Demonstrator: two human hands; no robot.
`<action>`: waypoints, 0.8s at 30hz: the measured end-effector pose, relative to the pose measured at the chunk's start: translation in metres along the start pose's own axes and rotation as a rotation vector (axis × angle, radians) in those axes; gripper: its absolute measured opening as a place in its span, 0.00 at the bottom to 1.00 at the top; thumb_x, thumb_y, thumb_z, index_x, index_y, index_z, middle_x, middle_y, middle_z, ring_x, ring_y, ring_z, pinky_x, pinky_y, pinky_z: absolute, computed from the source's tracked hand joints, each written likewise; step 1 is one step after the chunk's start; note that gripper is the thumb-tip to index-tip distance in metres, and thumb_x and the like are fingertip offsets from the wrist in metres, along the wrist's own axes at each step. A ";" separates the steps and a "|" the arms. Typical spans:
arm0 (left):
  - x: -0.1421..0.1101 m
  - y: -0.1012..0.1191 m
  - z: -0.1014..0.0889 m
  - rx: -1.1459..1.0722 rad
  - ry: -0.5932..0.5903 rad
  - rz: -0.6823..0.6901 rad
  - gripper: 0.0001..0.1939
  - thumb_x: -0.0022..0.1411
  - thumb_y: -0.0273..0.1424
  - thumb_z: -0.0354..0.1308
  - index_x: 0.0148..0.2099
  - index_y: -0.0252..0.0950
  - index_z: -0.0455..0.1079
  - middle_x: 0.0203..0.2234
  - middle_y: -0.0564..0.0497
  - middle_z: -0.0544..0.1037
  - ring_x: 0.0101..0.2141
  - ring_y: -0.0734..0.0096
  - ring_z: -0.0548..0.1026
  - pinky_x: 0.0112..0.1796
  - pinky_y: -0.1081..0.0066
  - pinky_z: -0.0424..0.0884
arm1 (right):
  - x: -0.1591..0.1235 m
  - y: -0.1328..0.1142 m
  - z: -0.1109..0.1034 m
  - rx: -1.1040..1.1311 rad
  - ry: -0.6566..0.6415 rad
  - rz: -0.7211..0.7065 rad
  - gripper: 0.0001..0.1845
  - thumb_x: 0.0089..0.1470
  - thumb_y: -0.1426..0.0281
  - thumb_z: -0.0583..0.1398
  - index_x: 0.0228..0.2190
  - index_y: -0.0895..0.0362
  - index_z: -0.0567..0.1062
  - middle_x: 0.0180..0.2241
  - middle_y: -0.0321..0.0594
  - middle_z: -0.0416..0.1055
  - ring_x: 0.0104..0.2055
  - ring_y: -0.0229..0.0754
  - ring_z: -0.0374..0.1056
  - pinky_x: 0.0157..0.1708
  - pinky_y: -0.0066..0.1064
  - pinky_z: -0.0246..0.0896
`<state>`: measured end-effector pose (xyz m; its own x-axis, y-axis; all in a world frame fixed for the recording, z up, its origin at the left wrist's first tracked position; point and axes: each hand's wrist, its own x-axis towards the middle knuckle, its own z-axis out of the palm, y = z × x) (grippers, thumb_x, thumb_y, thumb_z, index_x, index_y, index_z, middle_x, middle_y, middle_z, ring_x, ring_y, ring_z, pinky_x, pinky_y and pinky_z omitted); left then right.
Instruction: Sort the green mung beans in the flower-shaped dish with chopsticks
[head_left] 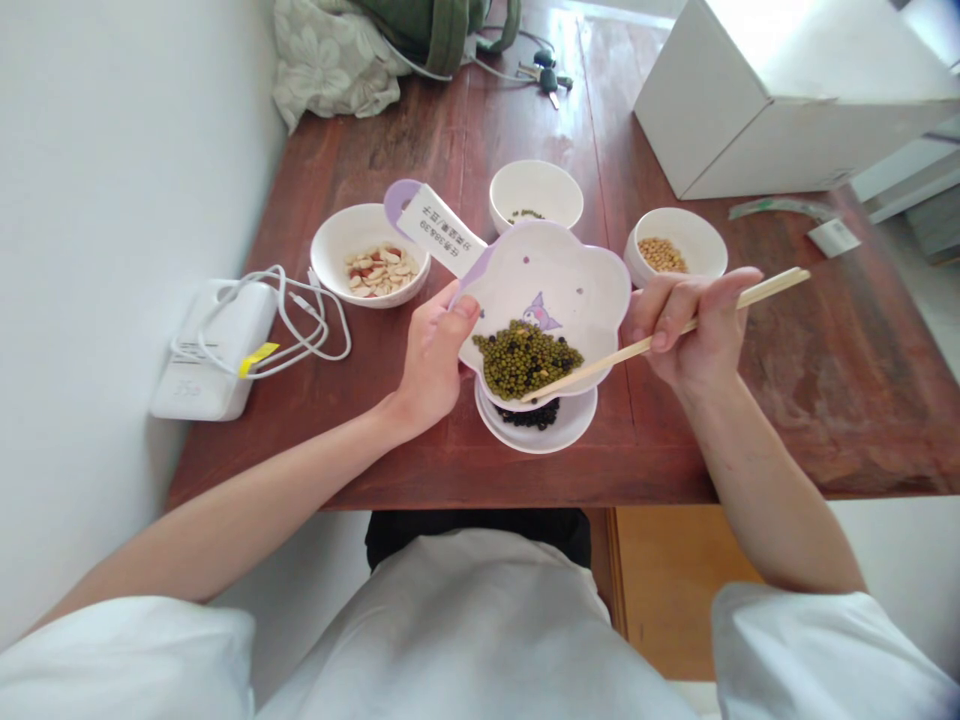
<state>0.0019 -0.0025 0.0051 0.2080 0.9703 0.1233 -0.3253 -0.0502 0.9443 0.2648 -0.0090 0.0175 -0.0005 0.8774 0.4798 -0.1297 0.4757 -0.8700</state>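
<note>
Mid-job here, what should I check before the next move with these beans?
1. Left hand gripping the tilted white flower-shaped bowl with purple rim: ok.
2. Right hand holding the thin wooden chopsticks: ok.
3. Green and black bean heap lying inside the bowl: ok.
4. Chopstick tips touching the heap: cannot tell.
5. Bowl clear of the round white dish of black beans beneath it: cannot tell.
</note>
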 end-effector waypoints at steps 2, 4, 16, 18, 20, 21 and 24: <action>0.000 0.001 0.001 -0.003 0.001 0.007 0.31 0.66 0.62 0.67 0.32 0.40 0.66 0.19 0.56 0.64 0.18 0.78 0.58 0.17 0.70 0.47 | 0.001 0.000 0.001 0.009 -0.009 -0.012 0.43 0.59 0.28 0.56 0.13 0.47 0.80 0.13 0.38 0.66 0.13 0.39 0.59 0.17 0.43 0.51; 0.000 0.001 0.001 -0.007 0.001 0.012 0.32 0.66 0.62 0.68 0.31 0.40 0.66 0.20 0.56 0.64 0.18 0.77 0.59 0.17 0.70 0.47 | 0.001 -0.001 0.002 0.019 -0.017 -0.013 0.43 0.59 0.28 0.56 0.13 0.47 0.80 0.13 0.39 0.67 0.14 0.40 0.60 0.17 0.43 0.52; 0.000 -0.002 -0.001 0.010 0.001 0.018 0.30 0.66 0.62 0.67 0.37 0.38 0.75 0.22 0.54 0.69 0.20 0.75 0.62 0.18 0.70 0.52 | 0.001 -0.002 0.002 -0.004 0.010 0.007 0.43 0.59 0.28 0.58 0.11 0.47 0.79 0.12 0.38 0.63 0.13 0.40 0.59 0.17 0.41 0.58; -0.001 -0.002 -0.001 0.011 -0.001 0.020 0.30 0.67 0.62 0.66 0.38 0.38 0.75 0.22 0.54 0.68 0.20 0.76 0.61 0.19 0.70 0.52 | 0.001 -0.001 0.002 -0.014 0.020 0.006 0.44 0.59 0.28 0.58 0.10 0.47 0.77 0.11 0.38 0.62 0.13 0.40 0.60 0.19 0.42 0.62; -0.001 -0.003 -0.001 0.019 -0.001 0.023 0.30 0.67 0.63 0.65 0.39 0.38 0.76 0.22 0.54 0.69 0.20 0.75 0.61 0.19 0.69 0.53 | 0.001 -0.002 0.002 -0.027 0.032 0.020 0.44 0.58 0.28 0.58 0.09 0.47 0.77 0.11 0.38 0.62 0.14 0.41 0.61 0.19 0.41 0.64; -0.001 -0.003 -0.002 0.025 -0.002 0.026 0.30 0.68 0.62 0.65 0.40 0.38 0.76 0.23 0.54 0.69 0.20 0.75 0.62 0.20 0.69 0.54 | 0.001 -0.002 0.002 -0.030 0.034 0.025 0.44 0.58 0.28 0.59 0.09 0.48 0.77 0.11 0.38 0.62 0.14 0.41 0.62 0.19 0.41 0.64; 0.000 -0.005 -0.004 0.047 -0.008 0.063 0.29 0.70 0.61 0.64 0.41 0.37 0.78 0.24 0.53 0.71 0.22 0.74 0.64 0.22 0.69 0.57 | 0.000 -0.002 0.003 -0.031 0.027 0.017 0.44 0.58 0.28 0.58 0.10 0.48 0.77 0.12 0.39 0.64 0.15 0.41 0.63 0.19 0.41 0.65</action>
<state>0.0002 -0.0018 -0.0010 0.1958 0.9630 0.1855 -0.2946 -0.1226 0.9477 0.2622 -0.0103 0.0199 0.0248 0.8866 0.4619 -0.0987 0.4619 -0.8814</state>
